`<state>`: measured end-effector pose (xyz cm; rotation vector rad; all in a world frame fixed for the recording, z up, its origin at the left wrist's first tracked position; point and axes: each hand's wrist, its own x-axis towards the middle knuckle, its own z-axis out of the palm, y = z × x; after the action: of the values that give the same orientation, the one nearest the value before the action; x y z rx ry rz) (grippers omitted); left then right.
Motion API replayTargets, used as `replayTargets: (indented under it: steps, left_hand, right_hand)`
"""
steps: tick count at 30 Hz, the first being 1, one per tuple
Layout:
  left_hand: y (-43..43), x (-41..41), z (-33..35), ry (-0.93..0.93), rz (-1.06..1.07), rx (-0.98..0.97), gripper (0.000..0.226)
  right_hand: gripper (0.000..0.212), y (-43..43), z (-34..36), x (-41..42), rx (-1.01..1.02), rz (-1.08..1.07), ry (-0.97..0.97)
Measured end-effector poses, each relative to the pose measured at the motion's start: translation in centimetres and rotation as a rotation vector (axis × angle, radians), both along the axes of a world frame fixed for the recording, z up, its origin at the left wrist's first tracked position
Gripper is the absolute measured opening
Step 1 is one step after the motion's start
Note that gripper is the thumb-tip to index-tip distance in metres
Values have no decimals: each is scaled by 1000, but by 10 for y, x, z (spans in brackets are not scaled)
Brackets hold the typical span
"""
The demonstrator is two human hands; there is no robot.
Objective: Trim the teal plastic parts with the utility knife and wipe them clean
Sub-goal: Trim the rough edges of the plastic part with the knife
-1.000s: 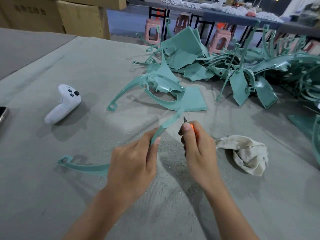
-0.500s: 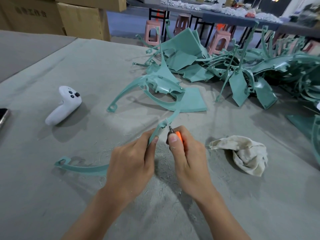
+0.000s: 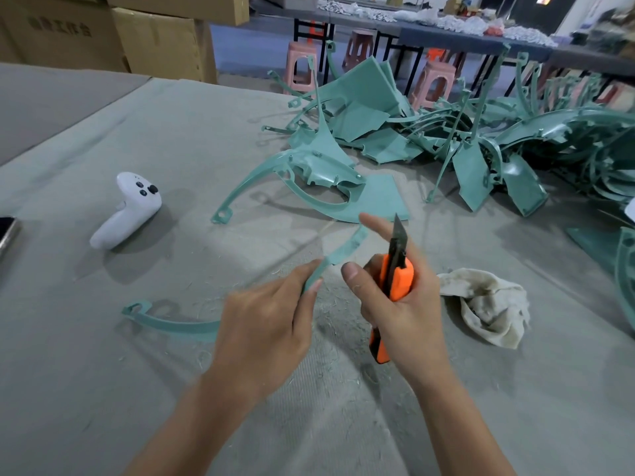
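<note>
Progress: one curved teal strip mid-trim; shavings dot the surface; pile of teal parts waits at one o'clock from the hands, rag idle at three.
Left hand: fingers pinch the strip mid-length.
Right hand: fingers wrap the utility knife, blade up, just beside the strip's free end.

One cardboard box, far behind the white controller, has a row of dark Chinese signs printed on its front; the last three look like 工作台; the first ones are too blurry to read; the controller's button marks are too small to read.
</note>
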<state>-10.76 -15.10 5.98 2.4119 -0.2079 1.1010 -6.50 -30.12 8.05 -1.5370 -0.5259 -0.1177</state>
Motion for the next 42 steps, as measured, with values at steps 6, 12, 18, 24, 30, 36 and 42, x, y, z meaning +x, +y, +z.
replayTargets:
  steps: [6, 12, 18, 24, 30, 36, 42]
  left_hand:
    - [0, -1, -1, 22, -55, -15, 31]
    - [-1, -2, -2, 17, -99, -16, 28]
    - [0, -2, 1, 46, -98, 5, 27]
    - [0, -3, 4, 46, -96, -7, 27]
    - [4, -1, 8, -23, -3, -33, 29]
    - [6, 0, 7, -78, 50, -55, 32]
    - [2, 1, 4, -118, 30, -36, 34]
  right_hand:
    - [20, 5, 0, -4, 103, 84, 47]
    - [7, 8, -2, -9, 207, 44, -16]
    - [6, 5, -3, -6, 196, -1, -49]
    - [11, -8, 4, -1, 157, 4, -28]
    - [43, -15, -1, 7, 145, -182, 198]
    - [29, -12, -2, 4, -154, -285, 6]
    - [57, -3, 0, -3, -263, -220, -87]
